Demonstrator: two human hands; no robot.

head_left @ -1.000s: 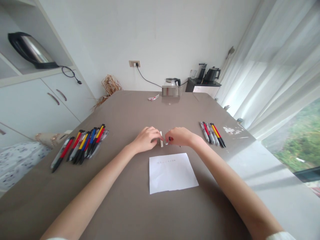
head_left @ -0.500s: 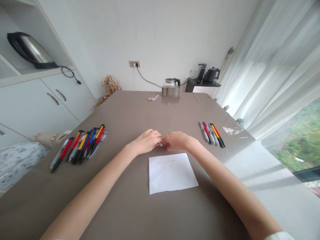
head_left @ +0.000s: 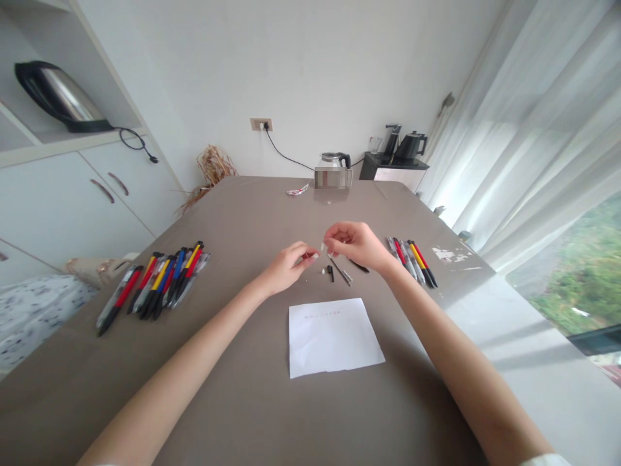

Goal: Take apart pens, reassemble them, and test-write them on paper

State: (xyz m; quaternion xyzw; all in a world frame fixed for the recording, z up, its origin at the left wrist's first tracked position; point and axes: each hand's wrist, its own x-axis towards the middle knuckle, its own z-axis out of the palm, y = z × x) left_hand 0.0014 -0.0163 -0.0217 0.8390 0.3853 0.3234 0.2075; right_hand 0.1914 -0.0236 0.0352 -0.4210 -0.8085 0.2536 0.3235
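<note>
My left hand (head_left: 287,265) is pinched on a small red pen part, held just above the brown table (head_left: 252,401). My right hand (head_left: 353,243) is raised slightly and pinches a small clear piece at its fingertips. Between and below the hands, loose pen parts (head_left: 339,270) lie on the table: a thin refill, a small black piece and a tiny white piece. A white sheet of paper (head_left: 332,335) lies in front of me, close to the hands.
A row of several colored pens (head_left: 155,281) lies at the left. A smaller group of pens (head_left: 412,259) lies at the right. A glass kettle (head_left: 333,169) and a wrapper (head_left: 297,189) sit at the far edge.
The hands were together on the table around a pen; they have now lifted and drawn apart. Pen parts now lie loose on the table between them.
</note>
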